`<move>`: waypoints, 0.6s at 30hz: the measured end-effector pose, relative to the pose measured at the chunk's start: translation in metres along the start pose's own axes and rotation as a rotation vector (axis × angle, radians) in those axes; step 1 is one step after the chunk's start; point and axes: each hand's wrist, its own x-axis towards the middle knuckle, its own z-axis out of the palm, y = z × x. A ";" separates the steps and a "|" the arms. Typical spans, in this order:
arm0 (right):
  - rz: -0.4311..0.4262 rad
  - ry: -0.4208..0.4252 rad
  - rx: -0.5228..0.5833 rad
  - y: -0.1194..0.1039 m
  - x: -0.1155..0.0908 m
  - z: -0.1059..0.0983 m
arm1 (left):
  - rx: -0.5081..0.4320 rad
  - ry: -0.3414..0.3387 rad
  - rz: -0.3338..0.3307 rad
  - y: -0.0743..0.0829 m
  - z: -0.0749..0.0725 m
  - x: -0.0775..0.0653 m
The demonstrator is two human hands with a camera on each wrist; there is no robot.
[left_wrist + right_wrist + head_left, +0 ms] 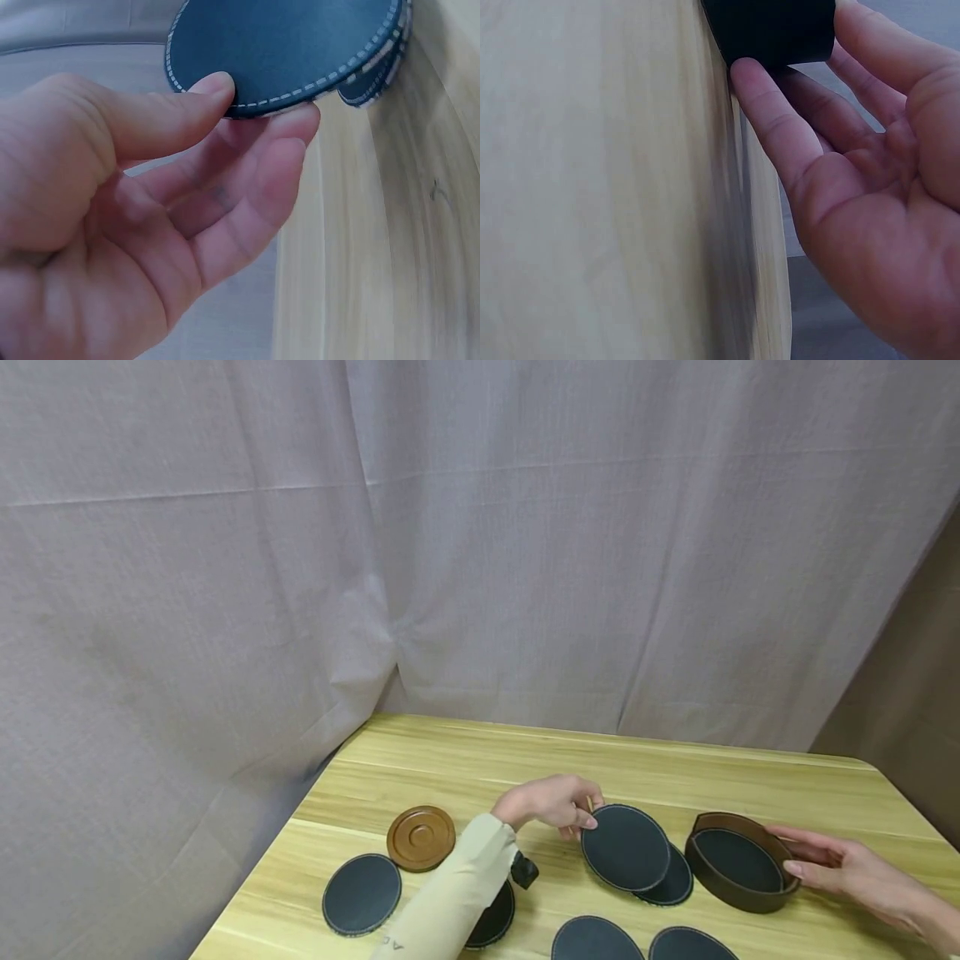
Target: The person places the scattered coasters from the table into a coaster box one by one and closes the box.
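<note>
My left hand (557, 803) pinches the edge of a round black leather coaster (626, 847) with pale stitching, thumb on top and fingers beneath. The coaster is tilted and partly covers another black coaster (669, 878). In the left wrist view the pinched coaster (277, 49) fills the top, held by the left hand (157, 180). My right hand (843, 868) grips the right side of a round brown coaster holder (738, 900), with a black coaster (735, 860) lying inside. The right wrist view shows the right hand (855, 150) at the holder's dark outer wall (772, 30).
A brown wooden disc (421, 837) with concentric rings lies left on the wooden table (465, 752). Black coasters lie at the left (362, 895), under the left forearm (491, 920) and at the front edge of view (596, 941). Grey curtain (525, 568) hangs behind.
</note>
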 end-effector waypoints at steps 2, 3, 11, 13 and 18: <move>-0.004 -0.003 0.007 0.001 0.000 0.000 | -0.025 0.013 0.014 0.000 0.001 0.002; -0.012 -0.008 0.011 0.001 0.000 -0.001 | -0.038 0.022 0.020 0.000 0.002 0.004; -0.005 0.008 0.002 0.001 0.000 0.000 | -0.113 0.125 0.030 0.001 0.013 0.019; -0.005 0.009 -0.008 0.002 0.000 0.001 | -0.130 0.153 0.032 0.002 0.016 0.022; 0.006 0.021 -0.014 0.002 0.000 0.000 | -0.151 0.225 0.034 0.007 0.023 0.032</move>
